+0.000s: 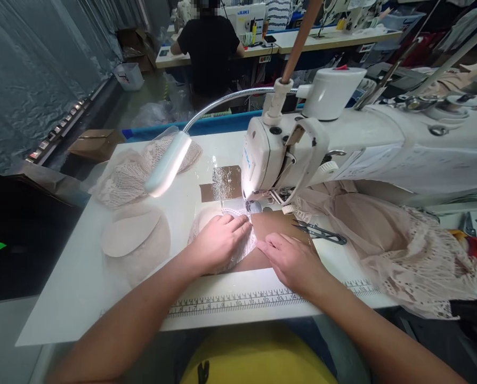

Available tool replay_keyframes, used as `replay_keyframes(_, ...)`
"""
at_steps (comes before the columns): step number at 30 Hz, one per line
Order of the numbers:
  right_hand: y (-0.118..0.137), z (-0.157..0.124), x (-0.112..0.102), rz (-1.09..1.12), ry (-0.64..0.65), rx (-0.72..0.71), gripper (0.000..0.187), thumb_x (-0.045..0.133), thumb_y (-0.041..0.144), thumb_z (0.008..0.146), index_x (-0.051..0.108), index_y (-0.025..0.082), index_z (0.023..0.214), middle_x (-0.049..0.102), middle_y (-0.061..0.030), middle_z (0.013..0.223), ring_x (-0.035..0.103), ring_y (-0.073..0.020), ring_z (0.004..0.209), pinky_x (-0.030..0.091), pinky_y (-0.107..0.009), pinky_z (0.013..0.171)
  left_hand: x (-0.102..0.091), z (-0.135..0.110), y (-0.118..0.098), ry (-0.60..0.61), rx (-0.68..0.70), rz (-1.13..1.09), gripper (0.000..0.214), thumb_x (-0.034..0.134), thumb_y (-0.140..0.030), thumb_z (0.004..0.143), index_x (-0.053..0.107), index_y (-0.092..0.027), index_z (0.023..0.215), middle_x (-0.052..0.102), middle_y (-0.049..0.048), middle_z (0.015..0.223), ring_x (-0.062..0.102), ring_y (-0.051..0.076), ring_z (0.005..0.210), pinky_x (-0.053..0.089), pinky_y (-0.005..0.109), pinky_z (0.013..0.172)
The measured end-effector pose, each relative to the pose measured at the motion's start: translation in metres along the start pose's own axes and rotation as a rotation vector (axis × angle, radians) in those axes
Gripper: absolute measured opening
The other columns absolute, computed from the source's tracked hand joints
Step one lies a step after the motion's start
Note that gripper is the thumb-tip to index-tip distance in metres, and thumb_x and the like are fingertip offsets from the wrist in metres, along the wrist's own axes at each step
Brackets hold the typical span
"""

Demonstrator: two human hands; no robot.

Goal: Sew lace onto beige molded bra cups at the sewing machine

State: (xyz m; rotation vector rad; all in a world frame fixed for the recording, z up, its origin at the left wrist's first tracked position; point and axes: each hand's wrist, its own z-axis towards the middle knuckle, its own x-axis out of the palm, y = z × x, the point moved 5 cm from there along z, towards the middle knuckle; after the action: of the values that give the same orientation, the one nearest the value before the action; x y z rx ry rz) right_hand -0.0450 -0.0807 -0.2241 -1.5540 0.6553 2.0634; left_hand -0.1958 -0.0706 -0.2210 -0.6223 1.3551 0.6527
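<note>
My left hand (222, 240) lies on a pale lace piece (244, 248), its fingers stretched out and pressing the fabric down close to the needle area. At the right edge of the same lace, my right hand (290, 261) has its fingertips drawn together on the border, seemingly pinching it. The sewing machine head (276, 154) stands just beyond both hands, and its presser foot is at the far edge of the lace. Brown sheet material (270, 224) lies beneath the lace and my right hand. Thread snips (320, 232) rest right of my right hand.
Left on the white table (74, 282) are lace cups (122, 178) and rounded pale fabric pieces (132, 234). A lit lamp (168, 165) arches over them. Beige lace fabric (402, 250) is heaped at right. A printed ruler (238, 304) runs along the front edge. Another person (210, 48) sits beyond.
</note>
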Motion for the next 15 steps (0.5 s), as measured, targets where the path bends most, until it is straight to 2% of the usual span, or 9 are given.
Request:
replay_keyframes(9,0.0019,-0.0031,0.0006,0.016,-0.066,0.003,0.033,0.043,0.002,0.079,0.067,0.013,0.1,0.054,-0.0036,0.073,0.04,-0.0165,0.066,0.03,-0.027,0.063,-0.0022,0.004,-0.0023,0.061,-0.024,0.027,0.039,0.038,-0.011,0.087,0.056,-0.009,0.121,0.051,0.0133,0.133,0.054,0.022,0.087,0.045,0.036,0.077)
replay_keyframes(15,0.002,-0.0032,0.0014,0.028,-0.101,0.021,0.033,0.043,0.002,0.079,0.067,0.013,0.099,0.053,-0.0032,0.071,0.039,-0.0162,0.064,0.029,-0.027,0.061,-0.0007,0.0032,-0.0009,0.088,-0.021,0.053,0.044,0.04,-0.01,0.084,0.053,-0.007,0.127,0.05,0.0126,0.136,0.054,0.023,0.089,0.045,0.036,0.078)
